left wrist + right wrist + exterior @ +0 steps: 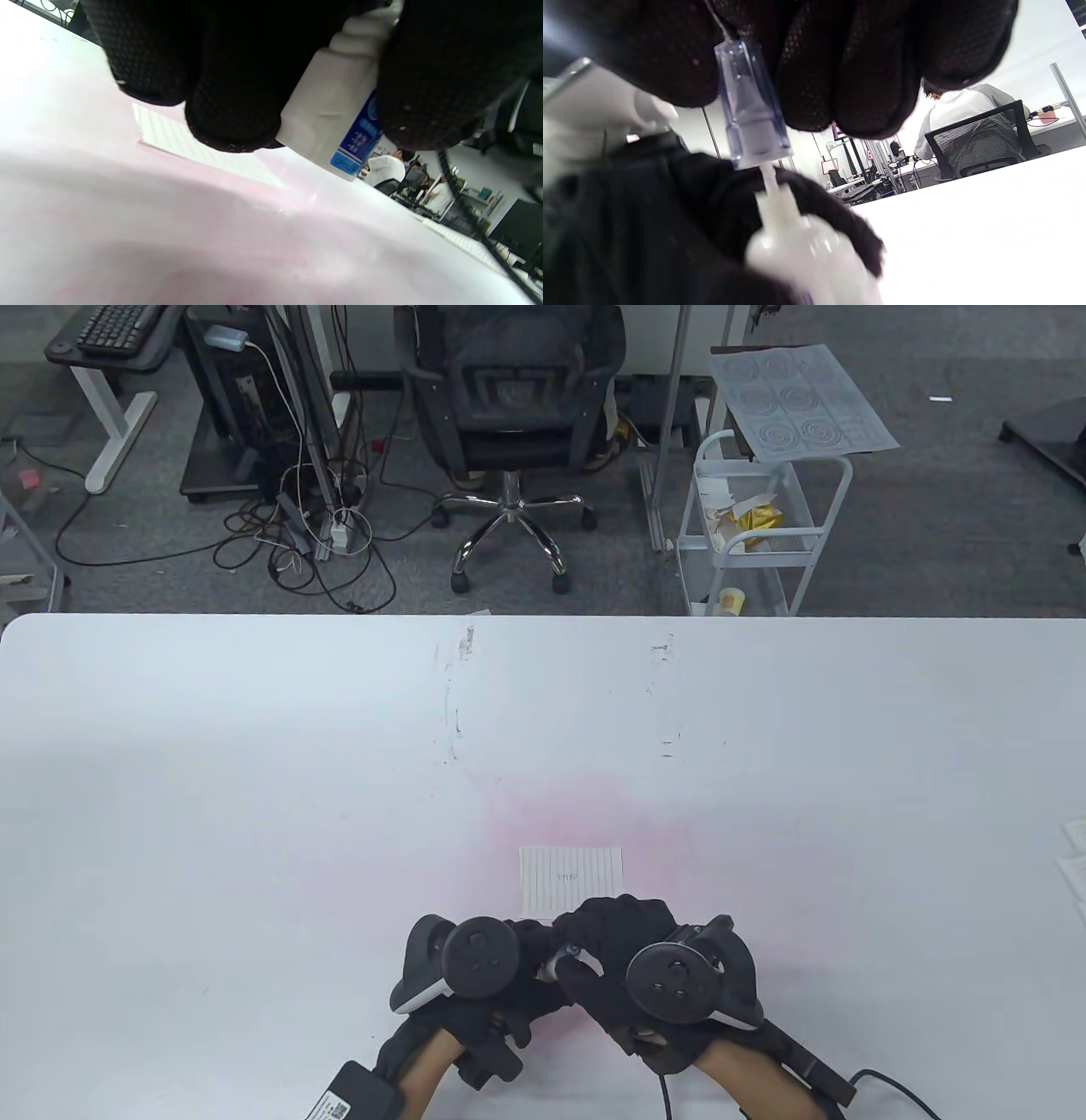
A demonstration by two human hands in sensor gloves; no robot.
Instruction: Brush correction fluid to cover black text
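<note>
A small lined paper (570, 880) with a short black text (567, 878) lies on the white table (254, 780), just beyond both hands. My left hand (509, 976) grips a white correction fluid bottle (331, 110) with a blue label; the bottle also shows in the right wrist view (806, 258). My right hand (611, 937) pinches the clear cap (751, 110), lifted a little off the bottle neck, with the white brush stem (770, 180) showing between them. In the table view the cap (567, 952) barely shows between the two hands. The paper's edge shows in the left wrist view (178, 140).
A faint pink stain (585, 823) spreads on the table around the paper. More papers (1073, 865) lie at the table's right edge. Beyond the far edge stand an office chair (509, 415) and a white cart (755, 526).
</note>
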